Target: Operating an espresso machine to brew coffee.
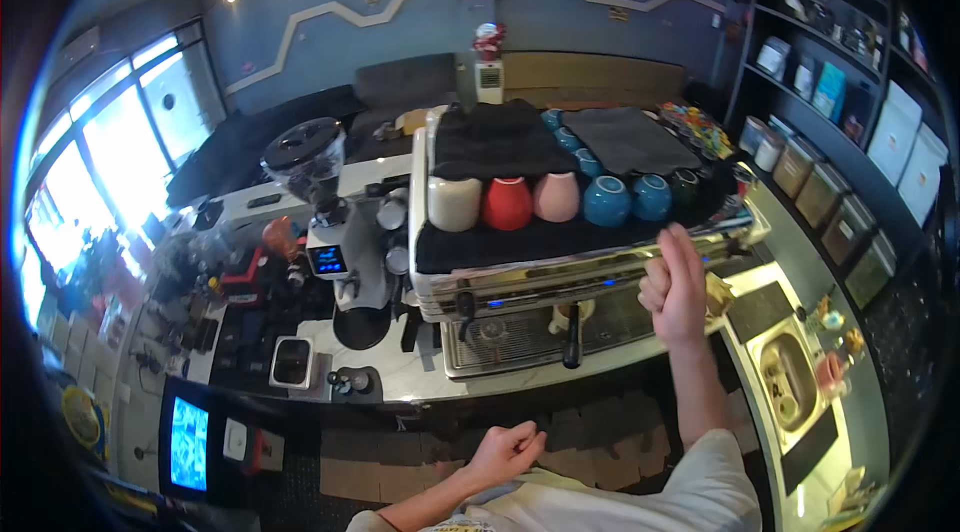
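Observation:
My left hand (506, 452) is curled into a loose fist low in front of my shirt, apart from the counter, with nothing visible in it. Raised before the right part of the espresso machine (525, 280), my right hand (673, 288) has two fingers pointing up together and the others curled; I see nothing in it. Closest to its fingertips are a blue cup (652, 199) and a dark green cup (685, 187) on the machine's black top mat. Below the machine's front, a portafilter (573, 337) sits with its black handle outward.
Left of the machine stands a coffee grinder (330, 254) with a lit display. A steel container (291, 361) and tampers (351, 380) are near the counter's front edge. To the right are a sink (786, 382) and storage canisters (821, 194). A lit screen (189, 443) is at lower left.

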Demonstrator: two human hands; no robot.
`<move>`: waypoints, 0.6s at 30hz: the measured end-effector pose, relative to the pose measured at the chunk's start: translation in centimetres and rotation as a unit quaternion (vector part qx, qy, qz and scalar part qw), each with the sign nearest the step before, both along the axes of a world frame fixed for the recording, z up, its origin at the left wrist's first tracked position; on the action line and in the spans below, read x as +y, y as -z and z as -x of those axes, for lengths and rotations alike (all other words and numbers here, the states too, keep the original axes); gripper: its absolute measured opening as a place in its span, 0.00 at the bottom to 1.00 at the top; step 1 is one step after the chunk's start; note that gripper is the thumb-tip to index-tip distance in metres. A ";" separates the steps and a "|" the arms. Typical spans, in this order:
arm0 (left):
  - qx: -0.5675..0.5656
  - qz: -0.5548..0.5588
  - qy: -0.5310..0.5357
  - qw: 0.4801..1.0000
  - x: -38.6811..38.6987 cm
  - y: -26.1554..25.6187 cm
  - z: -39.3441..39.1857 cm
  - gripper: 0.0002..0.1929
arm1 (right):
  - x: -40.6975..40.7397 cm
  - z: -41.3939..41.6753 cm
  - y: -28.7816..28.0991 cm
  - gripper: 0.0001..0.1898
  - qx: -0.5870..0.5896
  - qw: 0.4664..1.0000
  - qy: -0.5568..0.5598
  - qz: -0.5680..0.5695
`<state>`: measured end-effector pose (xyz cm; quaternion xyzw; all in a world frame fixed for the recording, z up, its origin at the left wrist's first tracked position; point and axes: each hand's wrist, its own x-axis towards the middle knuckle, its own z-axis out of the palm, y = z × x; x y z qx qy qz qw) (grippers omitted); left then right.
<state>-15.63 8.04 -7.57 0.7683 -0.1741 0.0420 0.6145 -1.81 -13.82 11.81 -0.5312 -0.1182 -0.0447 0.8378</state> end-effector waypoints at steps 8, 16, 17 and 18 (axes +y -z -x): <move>-0.232 0.009 -0.066 0.971 2.9 -4.2 0.7 0.22 | 5.3 11.4 17.3 0.10 -0.040 0.998 0.036 0.017; -0.005 0.122 -0.125 0.985 1.7 -3.4 -0.2 0.21 | 5.0 9.4 16.9 0.10 0.097 0.914 -0.158 0.362; -0.044 0.097 -0.102 0.989 1.9 -3.1 -0.3 0.21 | 4.9 7.9 13.2 0.12 -0.015 0.894 -0.153 0.421; -0.079 0.072 -0.079 0.991 2.0 -2.9 0.2 0.21 | 3.7 6.4 10.1 0.11 -0.058 0.863 -0.165 0.475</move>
